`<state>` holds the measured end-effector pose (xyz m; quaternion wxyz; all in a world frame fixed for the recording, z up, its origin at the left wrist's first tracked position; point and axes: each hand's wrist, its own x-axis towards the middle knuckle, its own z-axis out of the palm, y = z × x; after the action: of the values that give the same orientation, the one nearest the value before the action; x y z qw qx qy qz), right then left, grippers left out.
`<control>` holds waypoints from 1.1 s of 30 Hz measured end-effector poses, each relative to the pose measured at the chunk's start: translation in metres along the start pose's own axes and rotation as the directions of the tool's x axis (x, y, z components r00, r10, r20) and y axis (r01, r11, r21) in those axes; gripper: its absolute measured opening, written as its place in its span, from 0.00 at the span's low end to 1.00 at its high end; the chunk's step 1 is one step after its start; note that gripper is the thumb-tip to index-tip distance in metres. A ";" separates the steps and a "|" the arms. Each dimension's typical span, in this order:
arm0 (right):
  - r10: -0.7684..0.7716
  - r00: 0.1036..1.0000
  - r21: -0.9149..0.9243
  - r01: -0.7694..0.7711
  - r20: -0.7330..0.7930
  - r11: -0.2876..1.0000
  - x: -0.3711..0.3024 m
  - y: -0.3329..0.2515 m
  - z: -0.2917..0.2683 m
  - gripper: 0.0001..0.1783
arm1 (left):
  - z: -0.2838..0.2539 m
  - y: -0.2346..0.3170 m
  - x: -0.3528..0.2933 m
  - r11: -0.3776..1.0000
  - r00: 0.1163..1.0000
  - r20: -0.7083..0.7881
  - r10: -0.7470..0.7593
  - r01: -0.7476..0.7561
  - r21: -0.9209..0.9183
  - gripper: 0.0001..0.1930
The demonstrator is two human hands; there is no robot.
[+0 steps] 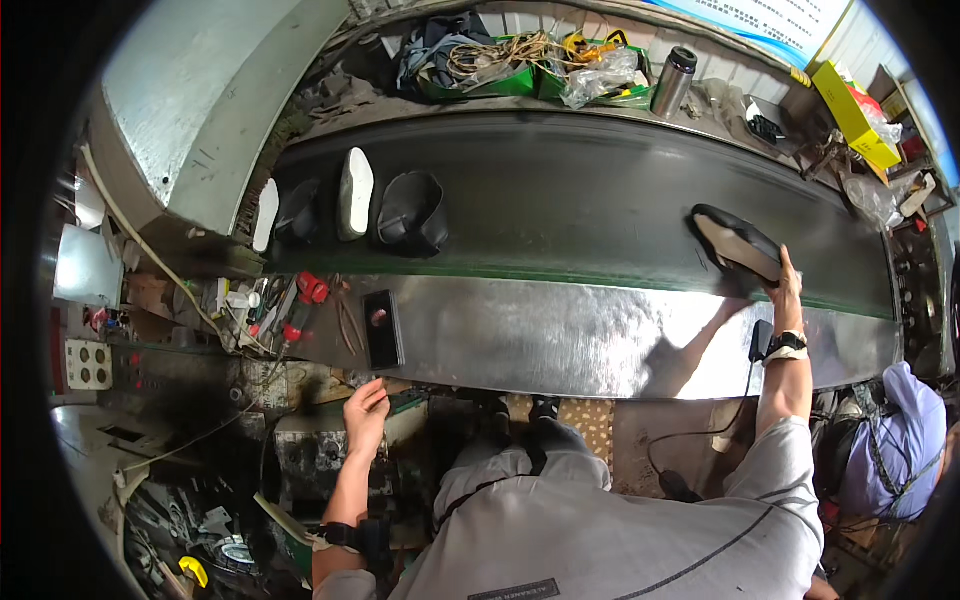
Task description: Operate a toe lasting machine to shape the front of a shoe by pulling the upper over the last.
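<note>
My right hand (786, 283) reaches out over the dark conveyor belt (560, 190) and grips a black shoe (738, 243) by one end. The shoe is tilted so that its beige underside faces left. My left hand (367, 410) is held near the front edge of the metal ledge (520, 330), its fingers curled together with nothing visible in them. Just beyond it lies a black phone (381, 330). Toward the belt's left end are a white shoe sole (356, 195) and a black shoe upper (412, 213), beside another white sole (265, 215) and another dark upper (297, 211).
A grey machine housing (190, 110) stands over the belt's left end. Red-handled tools (312, 288) and pliers (349, 325) lie left of the phone. Along the back shelf are green bins (480, 82), a steel flask (674, 82) and a yellow box (855, 115). A black cable (745, 400) hangs near my right arm.
</note>
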<state>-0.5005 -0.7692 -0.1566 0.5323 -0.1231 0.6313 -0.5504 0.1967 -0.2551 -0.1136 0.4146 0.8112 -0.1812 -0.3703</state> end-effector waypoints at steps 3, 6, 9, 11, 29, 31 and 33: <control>-0.572 0.710 -0.462 0.378 -0.412 0.802 0.016 0.000 -0.047 0.28 | 0.029 0.019 0.056 0.970 0.963 0.125 0.237 -0.243 0.032 0.23; -0.565 0.801 -0.187 0.597 0.198 0.780 -0.081 0.118 0.036 0.09 | 0.050 0.067 0.114 0.867 0.884 0.117 0.452 -0.466 0.175 0.35; -0.182 0.828 -0.304 0.387 0.530 0.871 -0.217 0.204 0.077 0.09 | 0.100 0.143 0.183 0.493 0.688 0.173 0.705 -0.651 0.578 0.40; 0.063 0.764 -0.390 0.254 0.642 0.885 -0.272 0.255 0.102 0.10 | 0.115 0.165 0.236 0.470 0.729 0.348 0.589 -0.660 0.586 0.31; 0.309 0.867 0.536 -0.487 0.390 0.689 -0.390 0.227 0.087 0.50 | 0.080 0.172 0.385 0.161 0.540 -0.003 0.842 -0.246 0.956 0.48; 0.276 0.881 0.529 -0.456 0.385 0.716 -0.390 0.230 0.082 0.42 | 0.032 0.099 0.467 0.311 0.616 -0.120 0.779 -0.213 0.926 0.54; 0.216 0.889 0.537 -0.421 0.404 0.731 -0.400 0.223 0.076 0.42 | 0.045 0.100 0.501 0.717 0.866 -0.183 0.465 -0.247 0.652 0.38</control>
<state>-0.1818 -0.4345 -0.1126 0.7238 0.0813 0.3375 -0.5963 0.4950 -0.6397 -0.2758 0.2201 0.8996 -0.3724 -0.0604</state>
